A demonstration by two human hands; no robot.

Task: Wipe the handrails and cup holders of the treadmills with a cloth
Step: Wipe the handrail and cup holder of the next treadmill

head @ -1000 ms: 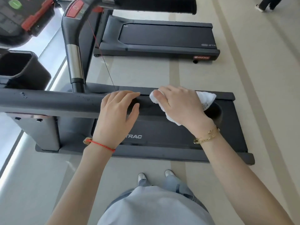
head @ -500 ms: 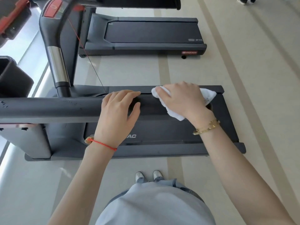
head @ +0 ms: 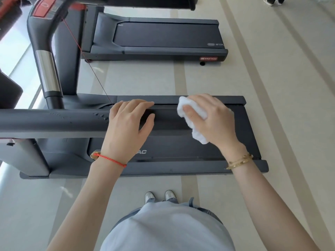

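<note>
A thick dark grey handrail point(head: 54, 122) runs from the left edge toward the middle, with small water drops on it. My left hand point(head: 126, 127) rests over the rail, fingers draped across its top. Further right along the same rail, my right hand point(head: 212, 118) grips a bunched white cloth point(head: 192, 113) and presses it against the rail's end. The cloth hangs out below my palm. The rail's tip is hidden under the cloth and hand.
The treadmill deck point(head: 250, 134) lies on the floor below the rail. A second treadmill point(head: 163, 35) stands beyond it. A curved upright with a chrome section point(head: 48, 71) and a red cord point(head: 87, 57) rises at left. My shoes point(head: 159, 195) stand close to the deck.
My right hand with the cloth slid slightly right along the rail and the cloth bunched tighter under the fingers. My left hand stayed on the rail. The view shifted a little.
</note>
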